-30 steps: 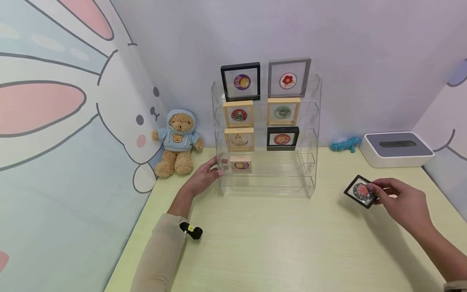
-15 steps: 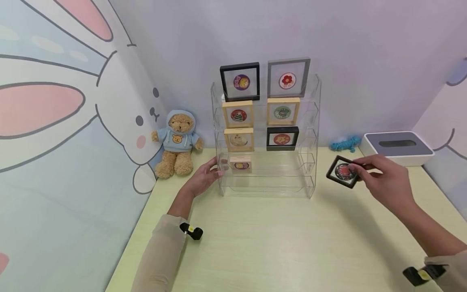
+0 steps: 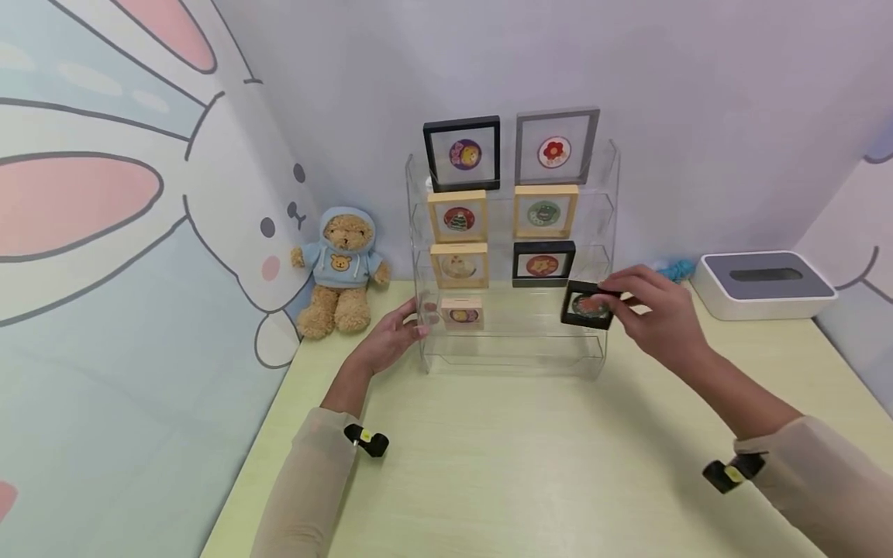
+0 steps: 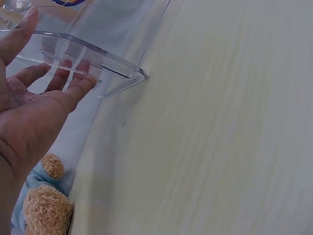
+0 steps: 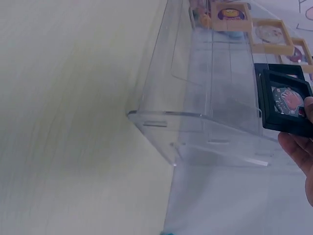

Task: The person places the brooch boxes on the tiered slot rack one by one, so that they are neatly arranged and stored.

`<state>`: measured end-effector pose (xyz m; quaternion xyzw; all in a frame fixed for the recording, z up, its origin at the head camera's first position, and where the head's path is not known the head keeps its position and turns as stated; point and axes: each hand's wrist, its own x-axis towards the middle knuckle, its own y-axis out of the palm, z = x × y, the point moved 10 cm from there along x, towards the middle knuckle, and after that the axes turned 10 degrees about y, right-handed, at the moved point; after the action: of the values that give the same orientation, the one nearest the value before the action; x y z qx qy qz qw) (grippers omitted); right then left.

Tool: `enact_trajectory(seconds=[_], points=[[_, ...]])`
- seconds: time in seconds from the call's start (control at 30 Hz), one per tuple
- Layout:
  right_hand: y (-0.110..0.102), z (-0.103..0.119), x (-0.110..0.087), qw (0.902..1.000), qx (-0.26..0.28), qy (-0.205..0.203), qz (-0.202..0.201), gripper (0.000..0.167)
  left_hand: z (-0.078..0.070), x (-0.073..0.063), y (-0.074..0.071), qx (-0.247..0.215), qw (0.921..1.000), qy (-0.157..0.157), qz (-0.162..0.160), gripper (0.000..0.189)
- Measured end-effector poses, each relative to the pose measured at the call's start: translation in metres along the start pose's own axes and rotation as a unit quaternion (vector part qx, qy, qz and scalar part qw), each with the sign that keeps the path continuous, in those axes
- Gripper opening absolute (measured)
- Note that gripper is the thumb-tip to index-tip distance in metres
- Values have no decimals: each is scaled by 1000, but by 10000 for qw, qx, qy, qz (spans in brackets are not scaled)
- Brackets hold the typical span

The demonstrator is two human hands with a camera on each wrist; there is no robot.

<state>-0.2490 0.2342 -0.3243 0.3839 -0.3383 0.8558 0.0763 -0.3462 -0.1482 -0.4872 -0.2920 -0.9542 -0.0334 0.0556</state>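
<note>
A clear acrylic tiered display rack (image 3: pixel 512 358) stands on the table, with small picture frames on its upper tiers. My left hand (image 3: pixel 387 342) holds the rack's left side; in the left wrist view its fingers (image 4: pixel 83 85) lie along the clear side panel (image 4: pixel 110 61). My right hand (image 3: pixel 659 318) pinches a small black frame (image 3: pixel 584 307) between thumb and fingers, in front of the rack's right end. A round red and dark picture sits inside this frame. In the right wrist view it overlaps another black frame (image 5: pixel 279 68). A small pink frame (image 3: pixel 463 314) stands left on a lower tier.
A teddy bear (image 3: pixel 346 271) in a blue hoodie sits left of the rack. On the right are a white tissue box (image 3: pixel 763 287) with a grey top and a blue bundle of cord (image 3: pixel 677 270), partly hidden by my right hand. A wall stands behind.
My right hand has carried the black frame leftward and up, from over the table at right to the rack's right end. My left hand has stayed at the rack's side.
</note>
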Motion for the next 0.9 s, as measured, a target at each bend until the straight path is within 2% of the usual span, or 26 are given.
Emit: enact_trajectory(seconds=[0.17, 0.4, 0.5, 0.73, 0.9], points=[[26, 13, 11, 9993, 64, -255, 254, 38, -1, 1, 0, -16, 10000, 6, 4, 68], [61, 19, 16, 9964, -510, -478, 478, 31, -1, 1, 0, 2, 10000, -3, -12, 69], [73, 18, 15, 9954, -577, -475, 592, 27, -1, 1, 0, 20, 10000, 14, -8, 70], [90, 18, 7, 9937, -663, -530, 728, 26, 0, 2, -1, 23, 10000, 2, -7, 70], [95, 13, 3, 9940, -708, -347, 764, 29, 2, 0, -2, -24, 10000, -11, -27, 71]])
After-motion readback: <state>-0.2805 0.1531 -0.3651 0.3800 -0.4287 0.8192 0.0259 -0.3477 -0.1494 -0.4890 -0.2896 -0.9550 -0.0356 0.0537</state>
